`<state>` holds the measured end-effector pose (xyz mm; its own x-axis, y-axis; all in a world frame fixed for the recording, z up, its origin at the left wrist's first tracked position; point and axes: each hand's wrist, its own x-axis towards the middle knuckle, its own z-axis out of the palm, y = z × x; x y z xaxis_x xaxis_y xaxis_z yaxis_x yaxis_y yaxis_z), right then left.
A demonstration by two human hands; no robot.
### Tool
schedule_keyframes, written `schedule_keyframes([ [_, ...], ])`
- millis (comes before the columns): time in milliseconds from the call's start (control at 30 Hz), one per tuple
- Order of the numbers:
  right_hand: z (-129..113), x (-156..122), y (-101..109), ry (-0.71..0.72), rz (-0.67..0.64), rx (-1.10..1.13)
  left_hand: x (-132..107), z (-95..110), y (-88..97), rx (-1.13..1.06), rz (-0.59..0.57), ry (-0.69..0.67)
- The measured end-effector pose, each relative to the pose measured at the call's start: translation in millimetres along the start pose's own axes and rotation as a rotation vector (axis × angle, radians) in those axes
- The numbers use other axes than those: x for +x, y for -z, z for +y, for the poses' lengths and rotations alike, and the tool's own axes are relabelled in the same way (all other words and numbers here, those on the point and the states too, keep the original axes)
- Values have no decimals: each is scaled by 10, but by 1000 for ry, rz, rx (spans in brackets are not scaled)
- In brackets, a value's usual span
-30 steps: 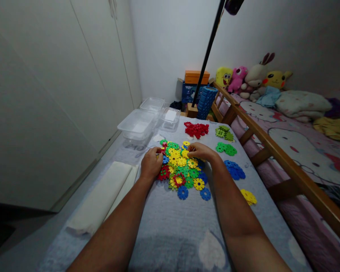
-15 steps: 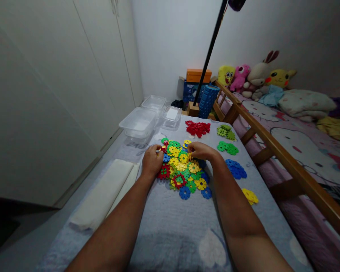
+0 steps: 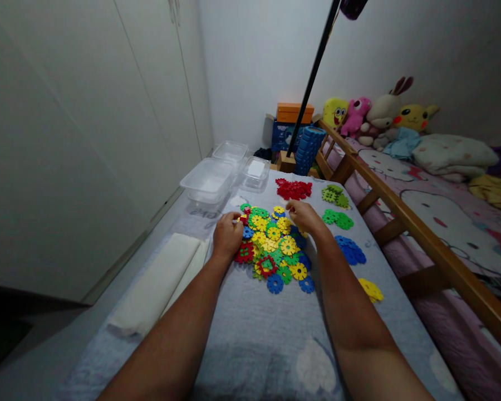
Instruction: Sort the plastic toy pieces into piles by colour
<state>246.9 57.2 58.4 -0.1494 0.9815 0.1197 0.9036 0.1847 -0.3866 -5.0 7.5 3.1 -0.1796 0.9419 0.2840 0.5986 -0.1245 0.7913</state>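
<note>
A mixed pile of flower-shaped plastic interlocking discs (image 3: 273,245) in yellow, green, blue and red lies on the cloth-covered table. At its left edge my left hand (image 3: 227,235) is closed, with a red interlocking disc (image 3: 244,220) at its fingertips. My right hand (image 3: 304,216) hovers by the pile's upper right side, fingers curled together; whatever they hold is hidden. Sorted discs lie beyond and to the right: a red heap (image 3: 294,189), light green square ones (image 3: 335,195), green ones (image 3: 338,219), blue ones (image 3: 350,250) and yellow ones (image 3: 371,290).
Clear plastic containers (image 3: 209,179) stand at the back left. A folded white cloth (image 3: 156,284) lies along the left side. A wooden bed rail (image 3: 426,250) runs beside the table's right edge. Behind the far end rise a black pole (image 3: 315,75) and a blue foam roller (image 3: 309,150).
My right hand has lifted off the yellow discs and moved slightly up and to the right, away from the pile's middle. My left hand has stayed at the pile's edge.
</note>
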Motion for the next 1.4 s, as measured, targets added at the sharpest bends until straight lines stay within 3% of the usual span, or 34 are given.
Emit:
schedule_keyframes([
  [133, -232, -14, -81, 183, -19, 62, 13, 1, -6, -67, 42, 61],
  [300, -616, -104, -384, 392, -90, 42, 49, -31, -36, -143, 85, 77],
  [500, -845, -199, -640, 447, -150, -57, 55, -53, -59, -179, 106, 91],
  [867, -871, -128, -644, 487, -86, 29, 46, 1, -48, -146, 87, 76],
  [1000, -729, -75, -513, 396, 6, 214, 47, -1, -55, -127, 90, 60],
  [1133, -357, 28, -298, 154, 103, 368, 43, 1, -64, -113, 68, 56],
  [1300, 236, 154, -135, -162, 363, 258, 36, 16, -65, -93, 66, 45],
  [1400, 478, 229, -153, -289, 419, 192, 33, 21, -67, -85, 59, 44],
])
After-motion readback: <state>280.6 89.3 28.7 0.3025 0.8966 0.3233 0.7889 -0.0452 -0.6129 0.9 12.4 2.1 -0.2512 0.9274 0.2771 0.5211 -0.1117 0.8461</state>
